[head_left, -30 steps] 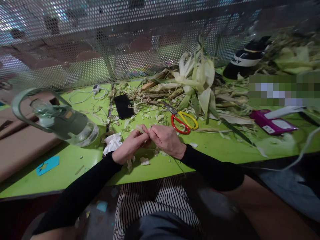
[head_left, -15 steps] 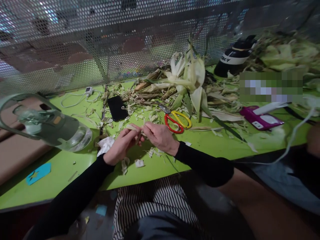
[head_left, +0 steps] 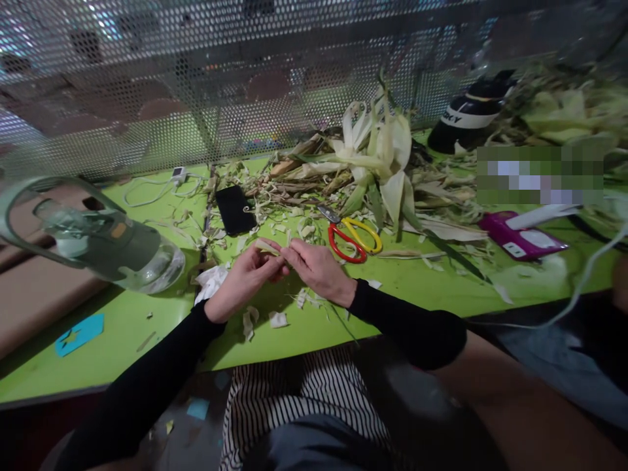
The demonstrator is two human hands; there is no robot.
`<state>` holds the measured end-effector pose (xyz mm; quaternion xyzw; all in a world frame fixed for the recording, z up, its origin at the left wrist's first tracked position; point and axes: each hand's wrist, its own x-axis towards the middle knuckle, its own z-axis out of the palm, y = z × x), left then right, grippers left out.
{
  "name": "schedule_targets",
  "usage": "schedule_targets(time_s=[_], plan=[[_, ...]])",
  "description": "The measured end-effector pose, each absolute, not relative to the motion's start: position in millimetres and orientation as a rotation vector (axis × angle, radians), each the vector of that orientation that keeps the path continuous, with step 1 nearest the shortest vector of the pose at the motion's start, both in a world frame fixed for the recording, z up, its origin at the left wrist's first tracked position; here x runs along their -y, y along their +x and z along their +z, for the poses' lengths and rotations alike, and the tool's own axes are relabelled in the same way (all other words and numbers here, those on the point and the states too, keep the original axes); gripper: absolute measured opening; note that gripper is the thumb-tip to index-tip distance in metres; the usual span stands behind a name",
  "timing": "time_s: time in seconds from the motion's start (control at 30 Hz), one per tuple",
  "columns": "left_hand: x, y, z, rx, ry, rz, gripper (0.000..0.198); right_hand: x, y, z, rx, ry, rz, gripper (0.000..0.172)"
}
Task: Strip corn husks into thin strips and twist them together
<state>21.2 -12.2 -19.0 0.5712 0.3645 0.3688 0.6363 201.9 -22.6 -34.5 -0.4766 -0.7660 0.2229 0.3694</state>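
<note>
My left hand (head_left: 249,275) and my right hand (head_left: 318,265) meet fingertip to fingertip above the green table (head_left: 196,347). Between them is a pale strip of corn husk (head_left: 267,246), pinched by both; its lower part is hidden by the fingers. Scissors (head_left: 349,239) with one red and one yellow handle lie just past my right hand. Beyond my left hand rests a black phone (head_left: 235,209). A crumpled white tissue (head_left: 210,282) is beside my left wrist, and scraps of husk (head_left: 278,319) lie under and around both hands.
A heap of corn husks (head_left: 338,163) lies at the back against a perforated metal screen (head_left: 147,98). On the left a green water bottle (head_left: 118,242) leans over. A black bottle (head_left: 464,118) and a purple packet (head_left: 523,237) are at the right, near a white cable (head_left: 583,281).
Both hands stay together on the husk strip, with small shifts of the fingers. The whole view has slid slightly, so things appear a little farther right.
</note>
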Motion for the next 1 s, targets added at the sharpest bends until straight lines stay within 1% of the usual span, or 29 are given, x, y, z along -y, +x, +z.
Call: schedule_targets(time_s=[0.27, 0.43, 0.57, 0.73, 0.9, 1.0], plan=[[12.2, 19.2, -18.2, -0.798, 1.402, 0.862, 0.035, 22.4, 202.2, -34.5, 1.971, -1.223, 0.540, 0.045], [13.2, 21.6, -17.2, -0.824, 1.340, 0.877, 0.041, 22.0, 201.4, -35.8, 1.961, -1.205, 0.535, 0.042], [13.9, 23.0, -12.4, -0.846, 1.347, 0.830, 0.043, 25.4, 200.5, -33.3, 1.934, -1.176, 0.622, 0.040], [12.2, 22.0, -10.7, -0.834, 1.343, 0.790, 0.049, 29.6, 199.2, -29.7, 1.899, -1.168, 0.707, 0.041], [11.3, 21.4, -14.0, -0.853, 1.298, 0.758, 0.054, 29.1, 198.7, -31.2, 1.858, -1.176, 0.692, 0.043], [8.6, 21.9, -17.3, -0.890, 1.259, 0.815, 0.055, 27.7, 199.4, -32.2, 1.874, -1.175, 0.675, 0.044]])
